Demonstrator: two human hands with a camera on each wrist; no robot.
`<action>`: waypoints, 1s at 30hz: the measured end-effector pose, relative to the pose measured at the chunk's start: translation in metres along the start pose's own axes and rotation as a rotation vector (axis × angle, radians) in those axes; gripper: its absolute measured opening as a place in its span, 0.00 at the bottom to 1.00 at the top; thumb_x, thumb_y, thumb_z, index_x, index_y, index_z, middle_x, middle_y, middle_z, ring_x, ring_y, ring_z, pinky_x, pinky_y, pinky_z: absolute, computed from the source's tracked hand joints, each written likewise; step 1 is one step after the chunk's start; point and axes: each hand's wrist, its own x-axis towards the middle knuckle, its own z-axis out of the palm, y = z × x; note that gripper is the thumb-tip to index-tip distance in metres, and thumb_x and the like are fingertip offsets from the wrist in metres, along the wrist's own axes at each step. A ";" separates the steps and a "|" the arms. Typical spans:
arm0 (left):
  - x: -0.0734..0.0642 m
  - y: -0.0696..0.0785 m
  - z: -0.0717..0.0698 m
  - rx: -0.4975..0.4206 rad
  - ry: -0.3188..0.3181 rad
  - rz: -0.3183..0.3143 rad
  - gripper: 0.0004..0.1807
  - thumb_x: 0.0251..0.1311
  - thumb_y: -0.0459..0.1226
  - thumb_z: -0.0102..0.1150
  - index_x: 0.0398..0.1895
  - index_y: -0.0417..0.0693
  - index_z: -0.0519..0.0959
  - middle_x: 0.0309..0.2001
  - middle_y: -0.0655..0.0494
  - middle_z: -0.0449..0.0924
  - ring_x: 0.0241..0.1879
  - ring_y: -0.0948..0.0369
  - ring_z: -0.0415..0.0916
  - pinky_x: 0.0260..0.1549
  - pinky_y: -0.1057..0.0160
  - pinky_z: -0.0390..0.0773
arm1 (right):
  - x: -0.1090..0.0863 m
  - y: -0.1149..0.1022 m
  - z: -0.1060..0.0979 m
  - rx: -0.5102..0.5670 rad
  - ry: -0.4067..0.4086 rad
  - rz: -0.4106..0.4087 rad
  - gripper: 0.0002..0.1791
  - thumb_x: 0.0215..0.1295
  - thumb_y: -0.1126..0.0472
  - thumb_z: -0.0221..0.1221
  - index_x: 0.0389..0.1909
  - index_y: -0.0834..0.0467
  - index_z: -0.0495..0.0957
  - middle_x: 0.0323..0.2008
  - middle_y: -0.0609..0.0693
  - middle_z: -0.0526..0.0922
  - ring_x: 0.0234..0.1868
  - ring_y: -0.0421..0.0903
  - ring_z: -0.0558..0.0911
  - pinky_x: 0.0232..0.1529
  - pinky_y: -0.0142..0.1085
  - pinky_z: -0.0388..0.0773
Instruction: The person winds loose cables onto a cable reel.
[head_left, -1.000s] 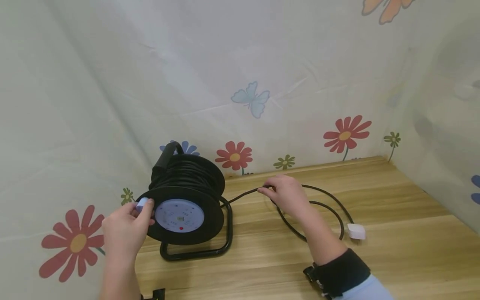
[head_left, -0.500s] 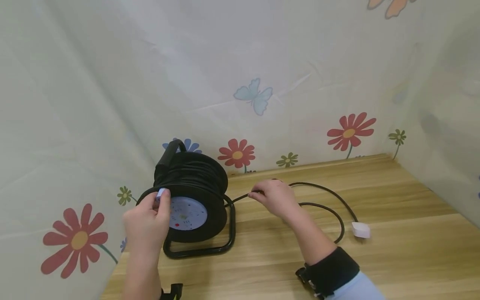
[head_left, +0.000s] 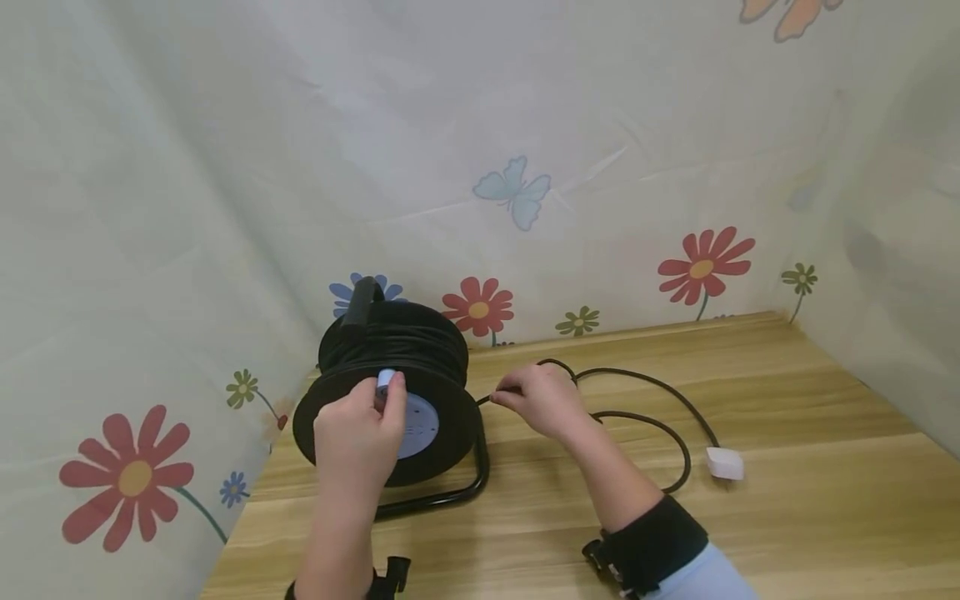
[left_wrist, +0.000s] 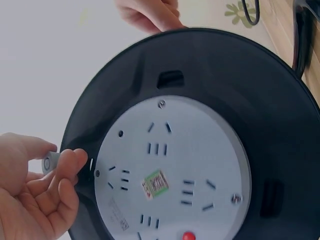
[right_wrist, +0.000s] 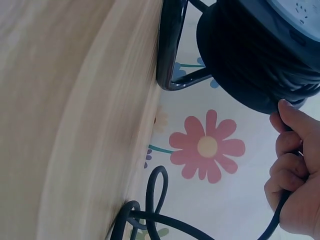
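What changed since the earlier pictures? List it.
The left hand has carried the crank knob up and rightward on the cable reel; the right hand, pinching the power cord, has moved left toward it. Both grips stay; the white plug stays on the table.

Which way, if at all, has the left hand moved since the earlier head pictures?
Yes: in the head view, the left hand has moved rightward, nearer the blue butterfly on the wall.

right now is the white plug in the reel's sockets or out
Out: the white plug lies on the wooden table at the end of the black cable, apart from the socket panel.
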 end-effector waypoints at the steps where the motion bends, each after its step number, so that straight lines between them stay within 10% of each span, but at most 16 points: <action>1: 0.000 0.002 0.002 -0.006 -0.005 0.000 0.25 0.62 0.40 0.56 0.07 0.49 0.62 0.07 0.61 0.59 0.07 0.67 0.53 0.05 0.64 0.55 | 0.000 0.000 0.001 -0.004 -0.005 0.007 0.04 0.60 0.48 0.64 0.29 0.42 0.85 0.26 0.33 0.81 0.28 0.33 0.76 0.33 0.35 0.76; 23: -0.007 0.018 0.027 -0.054 -0.123 0.018 0.26 0.63 0.41 0.56 0.07 0.50 0.61 0.08 0.62 0.59 0.07 0.67 0.54 0.05 0.66 0.55 | 0.002 0.003 0.014 -0.071 -0.021 -0.079 0.05 0.60 0.50 0.65 0.33 0.45 0.86 0.30 0.36 0.84 0.33 0.35 0.80 0.34 0.36 0.78; 30: -0.008 0.017 0.025 -0.047 -0.137 0.011 0.26 0.63 0.41 0.56 0.07 0.50 0.61 0.08 0.62 0.58 0.07 0.66 0.53 0.05 0.66 0.55 | -0.003 0.018 -0.003 -0.070 -0.110 0.010 0.07 0.59 0.49 0.65 0.26 0.45 0.83 0.23 0.37 0.80 0.25 0.37 0.76 0.29 0.37 0.74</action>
